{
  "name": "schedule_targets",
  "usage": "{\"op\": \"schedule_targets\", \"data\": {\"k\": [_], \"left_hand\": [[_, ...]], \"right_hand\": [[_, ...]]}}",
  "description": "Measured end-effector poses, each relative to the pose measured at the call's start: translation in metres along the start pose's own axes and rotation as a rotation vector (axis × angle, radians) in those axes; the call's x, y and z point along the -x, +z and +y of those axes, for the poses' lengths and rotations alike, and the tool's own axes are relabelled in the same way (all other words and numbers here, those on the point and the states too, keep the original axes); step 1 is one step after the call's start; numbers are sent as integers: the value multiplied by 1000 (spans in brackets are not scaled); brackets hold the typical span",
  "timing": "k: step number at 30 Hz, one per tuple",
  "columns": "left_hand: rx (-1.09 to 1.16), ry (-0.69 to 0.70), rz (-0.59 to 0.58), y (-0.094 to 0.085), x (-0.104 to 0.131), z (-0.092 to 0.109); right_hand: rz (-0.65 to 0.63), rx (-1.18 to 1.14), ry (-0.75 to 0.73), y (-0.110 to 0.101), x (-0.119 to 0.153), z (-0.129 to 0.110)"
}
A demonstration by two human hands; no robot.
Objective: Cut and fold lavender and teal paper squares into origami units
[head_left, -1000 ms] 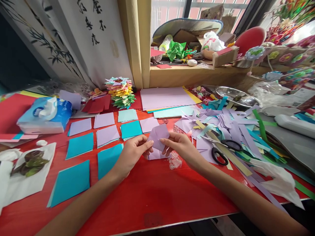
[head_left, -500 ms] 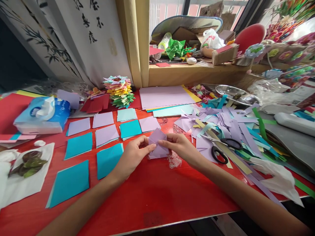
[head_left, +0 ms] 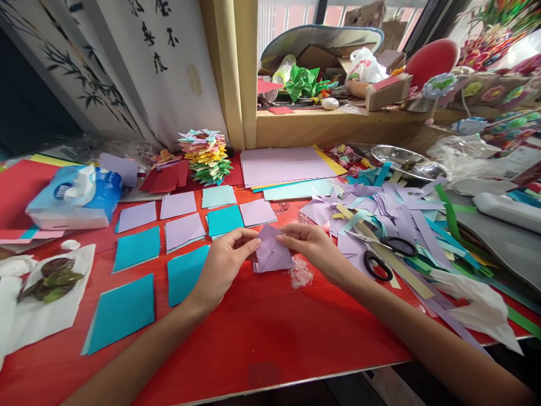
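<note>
A small folded square of lilac paper [head_left: 274, 255] is held between both hands over the middle of the red table. My left hand [head_left: 226, 262] pinches its left edge, thumb on top. On the other side my right hand [head_left: 310, 245] grips the upper right edge between thumb and fingers. Creases cross the paper's face. Beyond the left hand lie stacks of cut squares: a teal stack [head_left: 225, 220], a lilac stack [head_left: 258, 212] and a lilac stack with teal beneath [head_left: 185, 231]. Another teal stack [head_left: 186, 275] is partly covered by the left hand.
Black-handled scissors [head_left: 378, 262] lie right of my hands beside a heap of paper strips [head_left: 406, 211]. At the back stand a folded-paper tower [head_left: 205, 158] and large paper sheets [head_left: 287, 165]. A tissue pack [head_left: 76, 197] and leaves on a napkin [head_left: 82, 287] are at left.
The lilac paper has turned slightly and shows more of its creased face. My fingers have shifted a little along its edges; both hands still hold it.
</note>
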State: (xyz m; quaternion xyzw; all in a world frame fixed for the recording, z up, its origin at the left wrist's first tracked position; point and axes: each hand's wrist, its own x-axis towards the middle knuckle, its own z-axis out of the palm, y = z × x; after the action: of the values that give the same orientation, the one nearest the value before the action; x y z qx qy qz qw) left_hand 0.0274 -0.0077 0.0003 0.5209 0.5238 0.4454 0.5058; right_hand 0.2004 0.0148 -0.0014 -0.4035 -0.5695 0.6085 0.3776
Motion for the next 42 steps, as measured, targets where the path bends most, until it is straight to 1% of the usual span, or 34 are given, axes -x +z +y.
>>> {"op": "schedule_targets", "data": {"k": [4, 8, 12, 15, 19, 22, 25, 27, 28, 30, 32, 33, 37, 42], "left_hand": [[16, 20, 21, 1, 1, 1], [61, 49, 1, 1, 3, 2], [-8, 70, -2, 0, 6, 3], [-84, 98, -20, 0, 8, 5], [-97, 102, -25, 1, 8, 6], [-121, 72, -31, 1, 6, 4], [-142, 18, -82, 0, 4, 2], [-114, 0, -77, -1, 3, 1], [-86, -3, -53, -1, 2, 0], [-22, -9, 3, -2, 1, 1], [35, -17, 21, -1, 0, 1], [55, -23, 10, -1, 0, 1], [76, -48, -66, 0, 0, 1], [166, -33, -78, 0, 2, 2]], "right_hand": [[31, -57, -3, 1, 2, -2], [45, -111, -12, 1, 3, -1], [39, -145, -1, 0, 3, 0], [72, -98, 5, 1, 2, -3], [73, -17, -39, 3, 3, -4], [28, 42, -100, 4, 4, -2], [10, 112, -150, 3, 4, 1], [18, 103, -109, 2, 4, 0], [-4, 74, -70, 1, 3, -1], [-100, 3, 14, -1, 1, -3], [-161, -31, 52, -2, 0, -5], [-156, -32, 52, -2, 0, -5], [-60, -36, 0, 0, 0, -5], [-40, -56, -79, 2, 4, -7]]}}
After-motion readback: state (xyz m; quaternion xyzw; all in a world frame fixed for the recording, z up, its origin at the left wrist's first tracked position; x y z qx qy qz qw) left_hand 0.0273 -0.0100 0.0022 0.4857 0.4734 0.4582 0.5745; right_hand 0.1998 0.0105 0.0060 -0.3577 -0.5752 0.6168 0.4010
